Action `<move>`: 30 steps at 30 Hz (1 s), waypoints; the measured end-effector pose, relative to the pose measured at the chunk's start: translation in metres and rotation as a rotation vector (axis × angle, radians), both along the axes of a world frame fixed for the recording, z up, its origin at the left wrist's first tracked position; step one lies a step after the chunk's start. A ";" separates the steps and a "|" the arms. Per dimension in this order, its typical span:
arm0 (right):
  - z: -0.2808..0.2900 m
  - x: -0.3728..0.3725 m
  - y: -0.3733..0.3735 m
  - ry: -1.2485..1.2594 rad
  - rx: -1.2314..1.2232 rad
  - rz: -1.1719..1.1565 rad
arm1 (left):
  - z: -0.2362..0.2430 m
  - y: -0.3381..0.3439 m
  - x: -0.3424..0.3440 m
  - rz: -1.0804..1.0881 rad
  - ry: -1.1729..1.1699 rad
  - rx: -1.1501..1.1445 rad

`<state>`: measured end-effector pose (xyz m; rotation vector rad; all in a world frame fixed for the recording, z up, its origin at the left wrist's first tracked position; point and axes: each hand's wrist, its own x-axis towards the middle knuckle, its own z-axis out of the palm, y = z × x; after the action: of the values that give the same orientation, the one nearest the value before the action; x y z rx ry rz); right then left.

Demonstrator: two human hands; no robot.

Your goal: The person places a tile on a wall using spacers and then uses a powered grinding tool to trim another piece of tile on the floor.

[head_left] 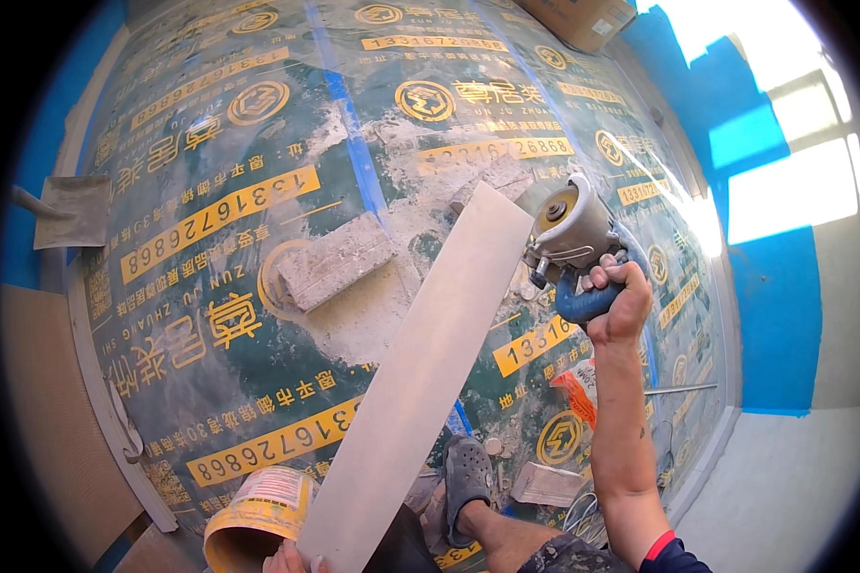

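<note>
My right hand [623, 298] is closed around the blue handle of a handheld stone cutter [573, 229] with a grey metal body and a round blade guard. The cutter is at the far end of a long pale tile strip [430, 363]; whether its blade touches the strip cannot be told. Slanting toward me, the strip reaches the bottom of the head view. There my left hand [294, 558] grips its near end, with only some fingers showing. The strip's far end lies over a dusty block [492, 181], and another dusty block [337, 260] lies to its left.
A yellow bucket [222, 527] lies tipped by my left hand. My shoe [467, 485] is right of the strip, near a brick [548, 484] and an orange packet [577, 390]. A shovel [72, 212] leans at the left wall. Printed green sheeting [210, 191] covers the floor; a cardboard box [583, 19] stands far off.
</note>
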<state>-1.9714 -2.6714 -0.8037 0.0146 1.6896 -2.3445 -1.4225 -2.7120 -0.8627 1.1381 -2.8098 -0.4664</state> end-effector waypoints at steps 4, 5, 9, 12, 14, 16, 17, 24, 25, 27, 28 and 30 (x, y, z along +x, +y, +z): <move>0.001 0.001 0.000 -0.008 -0.012 0.004 | 0.003 -0.002 -0.003 -0.014 0.010 -0.012; 0.002 0.002 -0.001 -0.008 -0.012 0.005 | 0.003 -0.002 -0.003 -0.015 0.005 -0.007; 0.006 0.006 -0.003 0.003 0.052 0.036 | -0.001 0.000 0.002 -0.003 -0.003 0.009; 0.006 0.006 -0.003 0.004 0.054 0.034 | -0.001 0.000 0.000 -0.008 0.010 -0.005; 0.006 0.006 -0.002 0.001 0.052 0.035 | -0.001 0.000 0.000 -0.007 0.026 -0.003; 0.005 0.006 -0.002 -0.002 0.041 0.041 | 0.002 -0.002 -0.002 -0.008 0.024 0.001; 0.005 0.005 -0.002 -0.002 0.041 0.042 | 0.003 -0.002 -0.003 -0.009 0.023 0.005; 0.002 0.003 -0.002 0.005 -0.012 0.014 | 0.000 0.001 0.001 -0.001 0.006 0.001; 0.002 0.003 -0.002 0.003 -0.015 0.012 | 0.000 0.002 0.001 0.015 0.001 0.028; 0.001 0.003 -0.002 -0.005 -0.012 0.007 | 0.000 0.002 0.001 0.033 -0.004 0.054; 0.001 0.002 -0.002 -0.012 -0.009 0.000 | 0.002 0.000 -0.001 0.020 -0.001 0.038; 0.000 0.002 -0.001 -0.009 -0.009 0.003 | 0.003 -0.002 -0.003 0.008 0.001 0.021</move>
<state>-1.9699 -2.6728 -0.8035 0.0208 1.6734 -2.3465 -1.4254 -2.7135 -0.8601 1.1524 -2.8046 -0.4968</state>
